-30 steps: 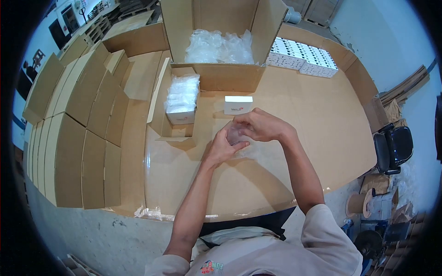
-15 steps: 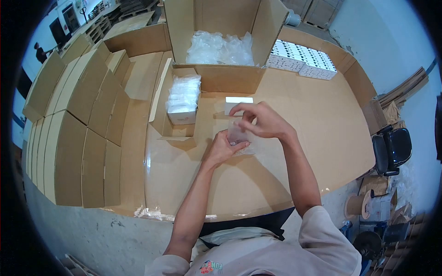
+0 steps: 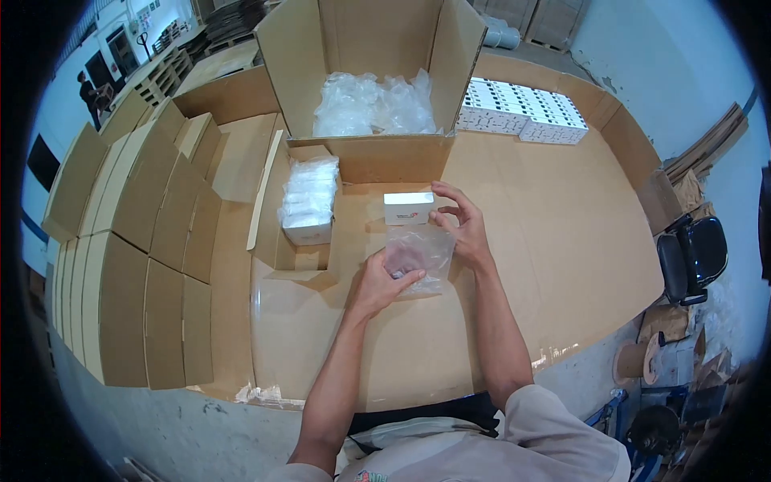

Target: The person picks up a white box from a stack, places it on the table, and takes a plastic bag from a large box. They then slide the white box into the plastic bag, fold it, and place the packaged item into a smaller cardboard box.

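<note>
My left hand (image 3: 384,283) grips a clear plastic bag (image 3: 428,251), its fingers seen through the film. My right hand (image 3: 463,222) is at the right end of a small white box (image 3: 408,209), with thumb and forefinger apart around its corner. The box lies on the cardboard surface just beyond the bag. Left of it, an open brown carton (image 3: 283,251) holds a row of white boxes (image 3: 309,201) wrapped in clear plastic.
A large open carton (image 3: 377,36) of clear bags (image 3: 369,104) stands at the back. Stacked white boxes (image 3: 554,128) sit at the back right, folded brown cartons (image 3: 120,305) at the left. A person (image 3: 88,96) stands far off at the left.
My right hand has moved from above the bag to the white box's right end. The bag is now spread out flatter. The camera view has shifted slightly.
</note>
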A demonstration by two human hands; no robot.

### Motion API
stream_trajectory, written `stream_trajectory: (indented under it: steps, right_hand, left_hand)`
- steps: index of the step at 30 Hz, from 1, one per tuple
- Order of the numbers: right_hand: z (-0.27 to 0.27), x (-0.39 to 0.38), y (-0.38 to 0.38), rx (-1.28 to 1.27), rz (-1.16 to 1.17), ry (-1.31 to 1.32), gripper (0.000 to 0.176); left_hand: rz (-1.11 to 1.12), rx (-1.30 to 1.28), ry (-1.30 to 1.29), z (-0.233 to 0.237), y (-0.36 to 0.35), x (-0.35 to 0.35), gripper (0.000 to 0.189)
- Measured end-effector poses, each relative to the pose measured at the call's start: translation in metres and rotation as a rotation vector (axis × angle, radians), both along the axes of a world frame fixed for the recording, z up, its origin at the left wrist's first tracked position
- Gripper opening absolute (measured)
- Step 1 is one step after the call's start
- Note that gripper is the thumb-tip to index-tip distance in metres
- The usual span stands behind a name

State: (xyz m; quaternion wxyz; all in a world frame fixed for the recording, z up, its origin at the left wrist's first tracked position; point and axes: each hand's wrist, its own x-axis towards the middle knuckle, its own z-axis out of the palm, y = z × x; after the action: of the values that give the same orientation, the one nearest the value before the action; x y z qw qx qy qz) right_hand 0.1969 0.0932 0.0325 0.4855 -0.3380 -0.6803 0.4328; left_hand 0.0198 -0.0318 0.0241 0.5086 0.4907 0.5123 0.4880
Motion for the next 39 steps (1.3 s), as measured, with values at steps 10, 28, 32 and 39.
stream_trajectory:
  steps: [10, 28, 32, 39]
  right_hand:
    - [-0.022, -0.005, 0.012, -0.037, -0.015, 0.107, 0.036]
    - [0.022, 0.017, -0.022, -0.020, -0.004, 0.541, 0.024]
    - [0.021, 0.020, -0.022, -0.016, -0.009, 0.493, 0.025]
    - [0.020, 0.017, -0.024, -0.025, 0.024, 0.408, 0.025]
  left_hand:
    - [0.038, 0.034, -0.062, -0.013, 0.002, 0.004, 0.041]
    - [0.137, 0.010, 0.042, -0.012, 0.000, 0.000, 0.048]
    - [0.119, -0.002, 0.054, -0.008, 0.000, -0.001, 0.049]
    - [0.150, 0.006, 0.025, -0.001, 0.000, 0.002, 0.045]
